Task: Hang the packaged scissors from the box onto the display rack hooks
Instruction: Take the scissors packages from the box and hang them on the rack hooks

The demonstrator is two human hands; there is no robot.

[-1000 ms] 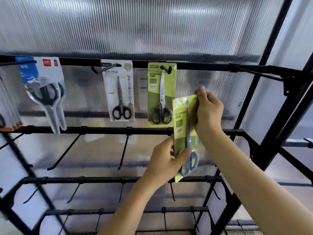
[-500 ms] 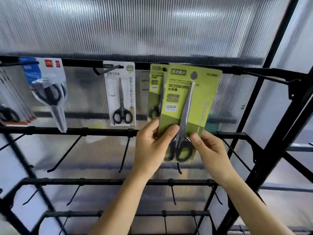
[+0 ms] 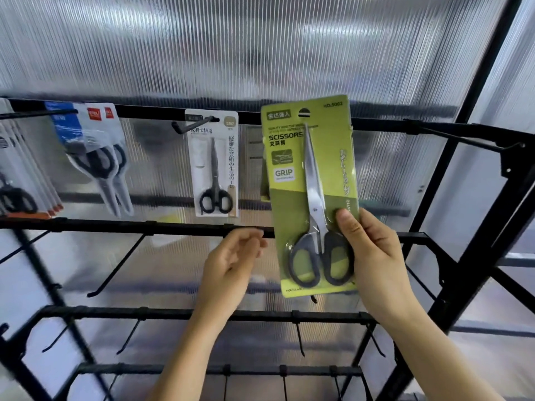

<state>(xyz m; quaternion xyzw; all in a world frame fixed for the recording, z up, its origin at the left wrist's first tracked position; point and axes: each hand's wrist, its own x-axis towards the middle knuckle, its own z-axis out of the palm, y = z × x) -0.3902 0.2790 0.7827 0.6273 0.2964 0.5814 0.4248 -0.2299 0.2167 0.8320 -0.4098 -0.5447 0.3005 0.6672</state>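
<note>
The black display rack (image 3: 173, 228) fills the view: horizontal bars at several levels, each carrying forward-projecting hooks, set against a ribbed translucent wall panel (image 3: 231, 47). No counter and no box are in view. The lower rows of hooks are bare.

On the top bar (image 3: 144, 111), from left to right, hang a stack of carded items at the far left edge (image 3: 20, 183), a blue-and-white scissors pack (image 3: 92, 151), and a white-carded small scissors pack (image 3: 214, 166).

The green carded scissors pack (image 3: 312, 195) is held upright in front of the top bar, right of the white pack. Its hang hole (image 3: 304, 113) sits level with the bar; whether a hook already passes through it cannot be determined. A second green card edge (image 3: 264, 175) shows just behind it.

The right hand (image 3: 373, 256) grips the pack's lower right edge, thumb on the front face beside the scissor handles and fingers behind the card. The left hand (image 3: 231, 264) is loosely open, holds nothing, and is clear of the pack's left edge.

Step in hand, as judged: seating the pack on a top-row hook. The next move calls for aligning the hang hole with the hook tip, pushing the card toward the wall, and releasing only once it hangs freely.
</note>
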